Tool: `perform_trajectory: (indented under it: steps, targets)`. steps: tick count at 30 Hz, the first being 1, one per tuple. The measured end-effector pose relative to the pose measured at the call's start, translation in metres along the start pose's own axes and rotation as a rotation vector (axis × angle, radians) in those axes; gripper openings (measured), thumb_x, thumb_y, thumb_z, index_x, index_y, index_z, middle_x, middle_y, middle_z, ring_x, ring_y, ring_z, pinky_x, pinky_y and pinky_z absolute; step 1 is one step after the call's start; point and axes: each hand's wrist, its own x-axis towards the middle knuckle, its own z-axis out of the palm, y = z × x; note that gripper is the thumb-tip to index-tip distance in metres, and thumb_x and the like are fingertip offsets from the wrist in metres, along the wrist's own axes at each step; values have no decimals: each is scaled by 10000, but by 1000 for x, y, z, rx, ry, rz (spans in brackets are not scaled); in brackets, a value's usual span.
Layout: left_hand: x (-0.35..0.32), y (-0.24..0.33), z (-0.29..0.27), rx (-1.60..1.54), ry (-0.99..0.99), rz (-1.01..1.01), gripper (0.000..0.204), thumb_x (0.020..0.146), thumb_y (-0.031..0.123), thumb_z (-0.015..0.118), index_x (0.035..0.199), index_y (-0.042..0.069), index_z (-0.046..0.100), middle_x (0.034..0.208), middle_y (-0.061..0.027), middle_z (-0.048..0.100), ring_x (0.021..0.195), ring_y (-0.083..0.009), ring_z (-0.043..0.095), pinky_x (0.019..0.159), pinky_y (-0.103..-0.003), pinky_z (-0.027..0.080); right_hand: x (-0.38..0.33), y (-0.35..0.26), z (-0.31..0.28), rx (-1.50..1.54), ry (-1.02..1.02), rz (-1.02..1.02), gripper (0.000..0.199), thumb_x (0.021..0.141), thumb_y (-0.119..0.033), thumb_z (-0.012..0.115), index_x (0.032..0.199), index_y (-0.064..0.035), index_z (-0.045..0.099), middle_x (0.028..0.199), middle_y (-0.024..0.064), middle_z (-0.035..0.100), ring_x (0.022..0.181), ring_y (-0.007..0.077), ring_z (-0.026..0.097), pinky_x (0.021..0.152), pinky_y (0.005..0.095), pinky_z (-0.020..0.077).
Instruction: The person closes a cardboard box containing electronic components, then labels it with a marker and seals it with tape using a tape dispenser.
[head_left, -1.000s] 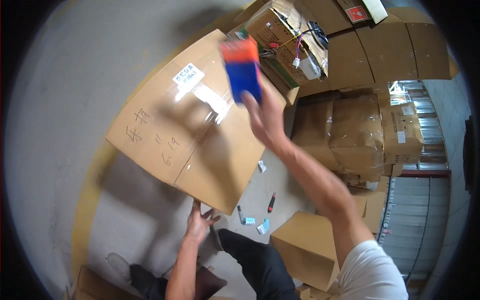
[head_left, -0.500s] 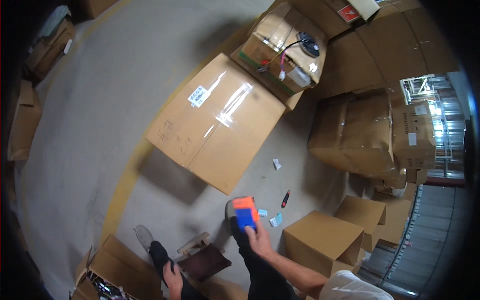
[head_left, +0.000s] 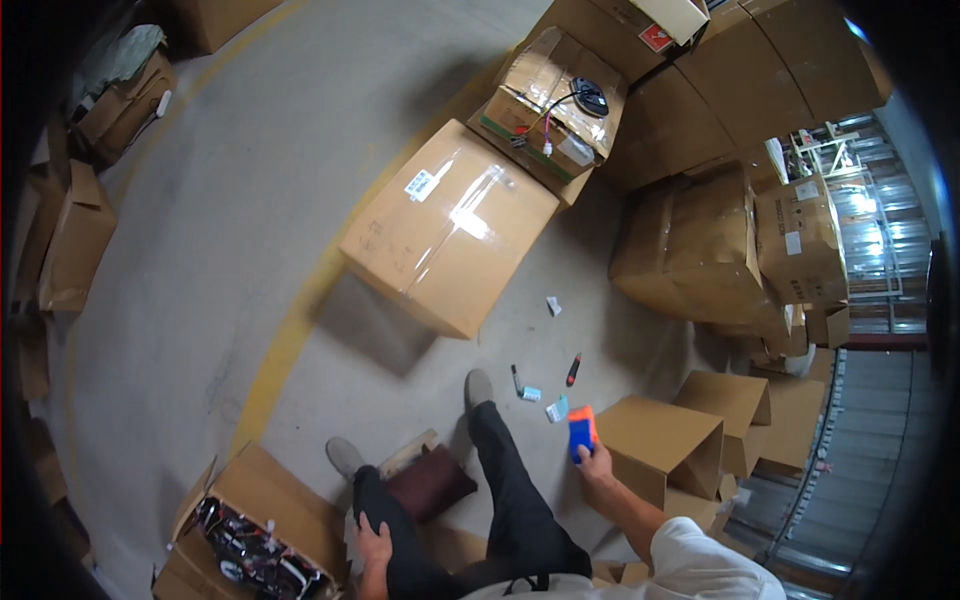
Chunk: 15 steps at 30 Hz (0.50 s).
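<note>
My right hand (head_left: 597, 466) is closed around the lower end of a small blue-and-orange block-shaped thing (head_left: 581, 437), whose exact kind I cannot make out. It is held up beside the open cardboard box (head_left: 645, 430) on the right. My left hand (head_left: 374, 545) lies on my left thigh with nothing in it, fingers stretched out. On the floor in front of me are a red-and-black screwdriver-like tool (head_left: 573, 370), a dark pen-shaped thing (head_left: 516, 380) and two pale blue labels or packets, one of them a light blue packet (head_left: 531, 394).
A large taped carton (head_left: 450, 230) stands ahead, beside a worn carton (head_left: 545, 105) carrying a black round part with wires (head_left: 590, 97). An open box of dark parts (head_left: 255, 550) is at lower left. A dark red stool seat (head_left: 430, 487) sits between my legs. Stacked cartons (head_left: 690, 240) line the right.
My right hand has moved right with the blue-and-orange thing, away from above my right foot. The dark pen-shaped thing now shows. My left hand stays on my left leg; the view has shifted.
</note>
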Motion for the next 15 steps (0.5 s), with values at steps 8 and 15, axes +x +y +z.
perform_trajectory:
  steps: [8, 15]
  targets:
    - [-80, -99, -115, -194, -77, -39, 518, 1159, 341, 753, 1494, -50, 807, 1377, -321, 855, 1346, -513, 802, 1184, -524, 617, -185, 11, -19, 32, -172, 159, 353, 1196, -250, 788, 1405, 34, 768, 1126, 163, 868, 961, 257, 851, 849, 474, 692]
    - [-121, 77, -43, -443, 22, 46, 523, 1174, 380, 776, 1463, -53, 824, 1328, -301, 868, 1275, -431, 842, 1142, -474, 621, -50, -132, -52, 92, -401, -295, 508, 1191, -439, 753, 1390, 27, 769, 1182, 344, 844, 1150, 546, 834, 996, 610, 640]
